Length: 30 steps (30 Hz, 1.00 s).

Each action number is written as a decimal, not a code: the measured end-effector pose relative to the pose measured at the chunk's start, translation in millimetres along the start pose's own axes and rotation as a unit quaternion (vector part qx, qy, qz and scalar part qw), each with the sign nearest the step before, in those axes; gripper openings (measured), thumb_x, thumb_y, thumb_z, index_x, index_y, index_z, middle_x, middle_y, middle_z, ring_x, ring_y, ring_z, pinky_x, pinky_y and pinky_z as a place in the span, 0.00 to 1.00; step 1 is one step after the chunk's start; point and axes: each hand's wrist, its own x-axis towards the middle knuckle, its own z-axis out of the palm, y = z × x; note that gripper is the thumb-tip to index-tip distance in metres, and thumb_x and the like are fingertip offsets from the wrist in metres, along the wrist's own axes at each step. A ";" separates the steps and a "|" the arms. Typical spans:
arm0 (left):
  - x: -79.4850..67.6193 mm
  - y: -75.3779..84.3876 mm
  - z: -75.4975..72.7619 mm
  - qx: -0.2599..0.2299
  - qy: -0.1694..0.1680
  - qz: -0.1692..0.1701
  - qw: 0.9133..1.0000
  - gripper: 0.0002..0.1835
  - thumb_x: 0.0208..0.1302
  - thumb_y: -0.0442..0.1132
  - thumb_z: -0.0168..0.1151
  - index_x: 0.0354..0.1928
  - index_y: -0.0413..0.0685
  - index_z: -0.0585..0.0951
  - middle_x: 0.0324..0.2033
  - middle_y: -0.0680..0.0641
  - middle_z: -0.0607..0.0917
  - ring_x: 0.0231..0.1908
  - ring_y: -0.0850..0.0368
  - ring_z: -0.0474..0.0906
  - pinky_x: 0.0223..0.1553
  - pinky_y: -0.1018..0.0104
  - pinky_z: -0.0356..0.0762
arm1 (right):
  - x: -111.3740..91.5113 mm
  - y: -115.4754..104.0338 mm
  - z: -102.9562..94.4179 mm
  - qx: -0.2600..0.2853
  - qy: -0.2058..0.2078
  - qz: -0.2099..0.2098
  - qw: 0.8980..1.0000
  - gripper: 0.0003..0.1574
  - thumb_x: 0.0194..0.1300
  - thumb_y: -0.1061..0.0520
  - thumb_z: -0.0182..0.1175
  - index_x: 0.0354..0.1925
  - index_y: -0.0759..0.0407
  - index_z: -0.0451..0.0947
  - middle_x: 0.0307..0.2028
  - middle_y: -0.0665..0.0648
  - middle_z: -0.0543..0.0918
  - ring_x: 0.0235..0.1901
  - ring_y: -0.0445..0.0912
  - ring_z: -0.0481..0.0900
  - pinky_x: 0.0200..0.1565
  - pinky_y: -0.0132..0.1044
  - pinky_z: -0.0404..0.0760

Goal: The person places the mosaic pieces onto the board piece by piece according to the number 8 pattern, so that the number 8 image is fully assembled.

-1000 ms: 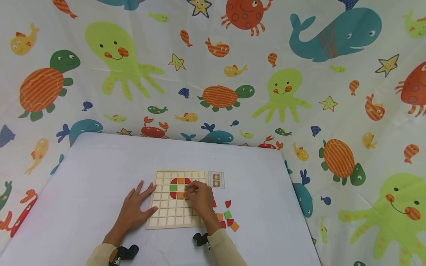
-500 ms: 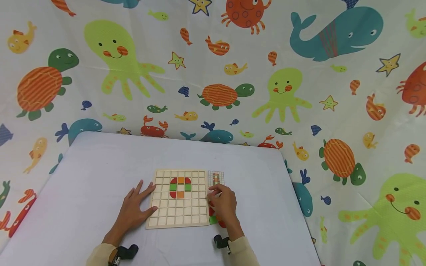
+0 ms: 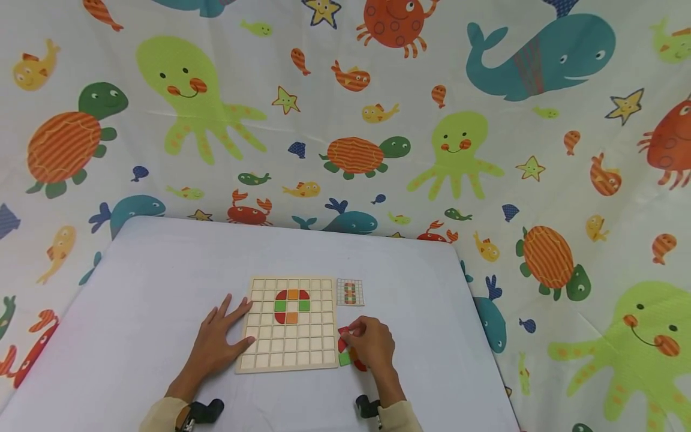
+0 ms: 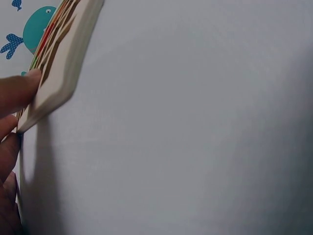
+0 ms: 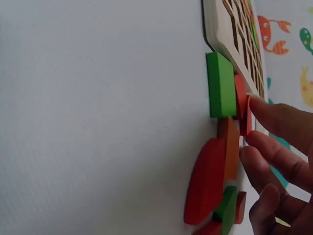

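A wooden grid board (image 3: 291, 345) lies on the white table. Set in its squares are red rounded-corner tiles (image 3: 281, 294), orange tiles (image 3: 292, 318) and green tiles (image 3: 305, 306), arranged as a ring around one bare square. My left hand (image 3: 216, 339) rests with spread fingers along the board's left edge; in the left wrist view a fingertip (image 4: 33, 76) touches the rim. Just off the board's right side, my right hand (image 3: 375, 345) pinches a red rounded tile (image 5: 248, 120) between thumb and finger. Beside it stands a green tile (image 5: 222, 85) with more loose tiles, partly hidden under the hand.
A small printed grid card (image 3: 351, 300) with a coloured pattern lies right of the board's upper corner. Loose red tiles (image 5: 205, 181) and an orange tile (image 5: 231, 147) cluster below the right hand. A sea-animal curtain (image 3: 345, 114) hangs behind the table.
My right hand has left the green tile in the board's ring and moved right and down to the loose tiles, where it now pinches a red one. The left hand has stayed put.
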 end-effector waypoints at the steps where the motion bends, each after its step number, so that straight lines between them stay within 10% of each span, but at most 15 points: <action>1: -0.1 -0.3 0.4 0.000 0.000 -0.001 1.000 0.46 0.57 0.54 0.75 0.76 0.47 0.73 0.76 0.33 0.71 0.80 0.28 0.56 0.77 0.26 0.53 | -0.1 -0.2 1.4 -0.006 0.001 0.001 1.000 0.13 0.55 0.49 0.82 0.32 0.48 0.86 0.24 0.46 0.79 0.26 0.42 0.75 0.27 0.37 0.72; 21: -1.4 -1.6 0.8 0.001 0.010 0.008 1.000 0.45 0.57 0.53 0.76 0.76 0.47 0.74 0.76 0.34 0.72 0.79 0.28 0.57 0.76 0.27 0.54 | 6.2 -3.6 10.3 0.127 -0.036 0.004 0.991 0.08 0.66 0.60 0.73 0.39 0.47 0.85 0.35 0.49 0.82 0.33 0.45 0.76 0.28 0.33 0.76; 30: -1.4 0.0 0.2 -0.004 0.018 0.014 1.000 0.44 0.56 0.53 0.76 0.75 0.46 0.75 0.75 0.33 0.73 0.79 0.27 0.58 0.75 0.26 0.54 | 7.2 -23.2 12.5 0.172 -0.031 -0.065 0.982 0.07 0.69 0.59 0.72 0.41 0.47 0.84 0.39 0.50 0.83 0.31 0.43 0.74 0.28 0.30 0.75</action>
